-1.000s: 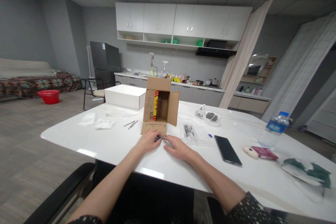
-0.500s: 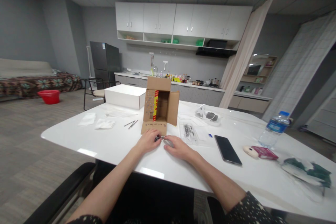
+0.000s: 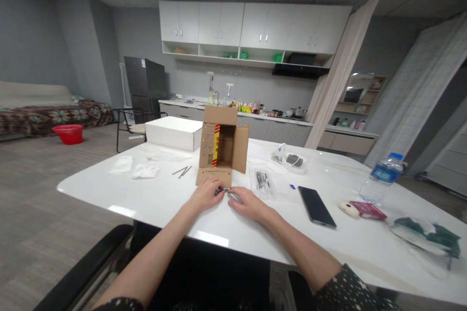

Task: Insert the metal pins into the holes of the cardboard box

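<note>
The left hand [image 3: 207, 195] is positioned at the centre of the frame, slightly below mid-height, with its fingers closed around a small metallic item [image 3: 219, 191]. The item is located between the two hands, at the front edge of the cardboard box [image 3: 208, 146], and is partly covered by the left fingers. The right hand [image 3: 247, 202] lies immediately right of centre, its fingertips at the item's right end; whether they pinch it cannot be determined. The box stands open above the hands. Two thin rods [image 3: 184, 172] lie left of centre. A clear packet [image 3: 263, 182] of dark parts and a phone [image 3: 316, 206] occupy the centre right of the frame.
</note>
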`<state>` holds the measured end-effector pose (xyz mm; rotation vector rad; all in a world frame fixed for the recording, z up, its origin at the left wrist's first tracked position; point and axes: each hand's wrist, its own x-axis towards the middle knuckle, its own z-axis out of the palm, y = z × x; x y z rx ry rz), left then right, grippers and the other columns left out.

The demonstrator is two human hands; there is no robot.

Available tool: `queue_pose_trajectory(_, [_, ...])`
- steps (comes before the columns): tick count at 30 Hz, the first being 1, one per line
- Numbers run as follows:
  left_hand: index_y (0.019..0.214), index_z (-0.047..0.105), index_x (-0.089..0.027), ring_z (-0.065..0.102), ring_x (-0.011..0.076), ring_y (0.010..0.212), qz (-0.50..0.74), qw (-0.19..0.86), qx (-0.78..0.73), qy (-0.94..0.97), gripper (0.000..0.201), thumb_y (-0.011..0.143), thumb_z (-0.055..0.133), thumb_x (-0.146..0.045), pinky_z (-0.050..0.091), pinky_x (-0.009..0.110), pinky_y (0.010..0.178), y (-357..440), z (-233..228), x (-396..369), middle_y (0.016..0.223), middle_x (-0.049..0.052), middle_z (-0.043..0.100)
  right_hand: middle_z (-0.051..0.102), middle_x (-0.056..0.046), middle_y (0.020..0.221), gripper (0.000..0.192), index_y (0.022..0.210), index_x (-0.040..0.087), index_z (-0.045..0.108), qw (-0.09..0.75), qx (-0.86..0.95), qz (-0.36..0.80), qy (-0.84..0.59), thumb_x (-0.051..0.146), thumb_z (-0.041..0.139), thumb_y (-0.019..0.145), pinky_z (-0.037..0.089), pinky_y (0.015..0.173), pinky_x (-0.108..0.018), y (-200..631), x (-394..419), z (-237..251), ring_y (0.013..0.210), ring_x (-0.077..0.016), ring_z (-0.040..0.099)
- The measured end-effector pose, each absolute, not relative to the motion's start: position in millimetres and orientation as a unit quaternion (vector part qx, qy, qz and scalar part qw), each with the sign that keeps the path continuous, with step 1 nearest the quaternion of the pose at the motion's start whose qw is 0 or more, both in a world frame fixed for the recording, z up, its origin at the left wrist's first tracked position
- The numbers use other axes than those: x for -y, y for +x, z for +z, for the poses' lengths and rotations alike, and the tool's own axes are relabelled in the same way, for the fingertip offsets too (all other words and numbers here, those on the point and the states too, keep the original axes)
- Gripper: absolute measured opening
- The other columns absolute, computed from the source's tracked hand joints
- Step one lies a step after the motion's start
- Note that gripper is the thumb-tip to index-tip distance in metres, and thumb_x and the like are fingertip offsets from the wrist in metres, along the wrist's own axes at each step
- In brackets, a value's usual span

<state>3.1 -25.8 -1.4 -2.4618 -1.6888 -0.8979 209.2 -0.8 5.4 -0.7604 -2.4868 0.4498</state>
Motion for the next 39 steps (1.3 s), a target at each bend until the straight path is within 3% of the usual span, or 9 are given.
queue_pose_trajectory(39, [0.084, 0.064, -0.021, 0.061, 0.0209, 0.092, -0.29, 0.009, 0.55, -0.783, 0.014, 0.085, 0.052, -0.028, 0.045, 0.033, 0.082, 2.8, -3.6, 24.9, 0.089, 0.004, 0.066, 0.068, -0.011, 0.115, 0.024, 0.106, 0.017, 0.069, 0.244, 0.92, 0.156, -0.264, 0.022, 0.057, 0.086, 0.044, 0.099, -0.038, 211.4, 1.7, 10.6, 0.108, -0.0247, 0.061])
